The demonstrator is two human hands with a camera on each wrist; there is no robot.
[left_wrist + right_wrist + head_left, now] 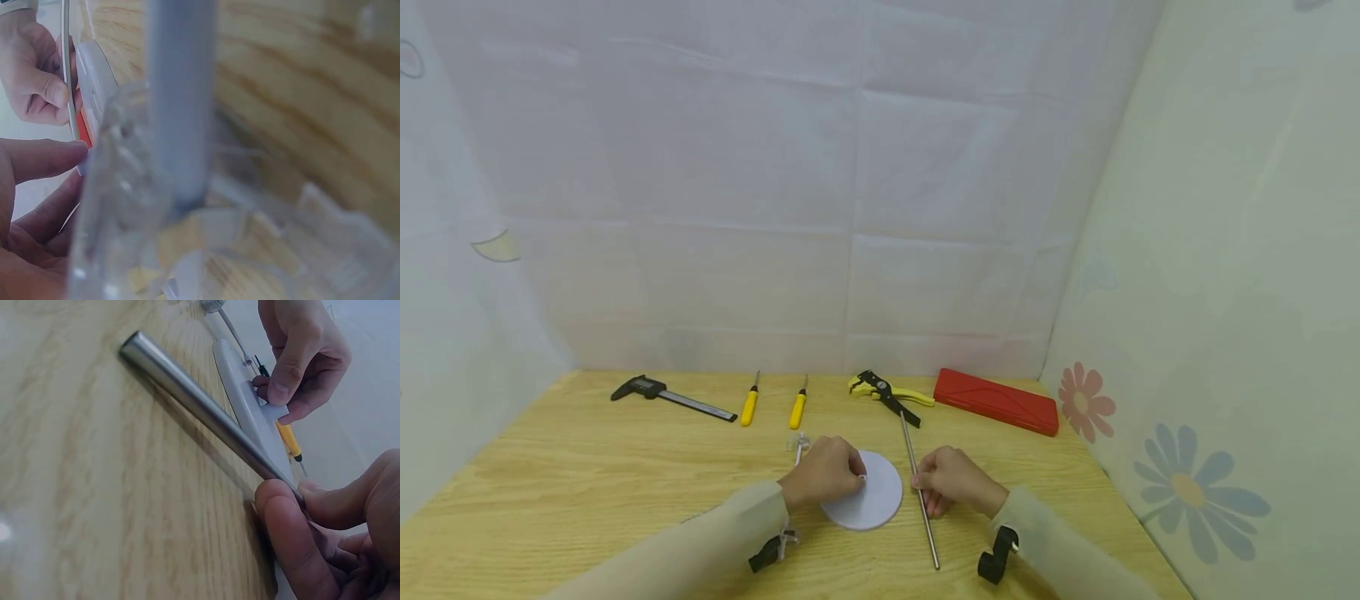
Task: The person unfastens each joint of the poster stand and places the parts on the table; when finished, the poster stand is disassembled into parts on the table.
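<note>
My right hand (951,482) pinched the steel rod (919,489) near its middle, where I judged that stiff, slick, weighty bar would balance best. It lay on the table (587,475), thin and shiny. Just beside it, my left hand (826,472) curled on the white disc (874,500).

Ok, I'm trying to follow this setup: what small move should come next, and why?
Probably lift the metal rod off the table toward the white disc. The right hand already pinches the rod, which lies flat beside the disc, and the left hand is on the disc.
</note>
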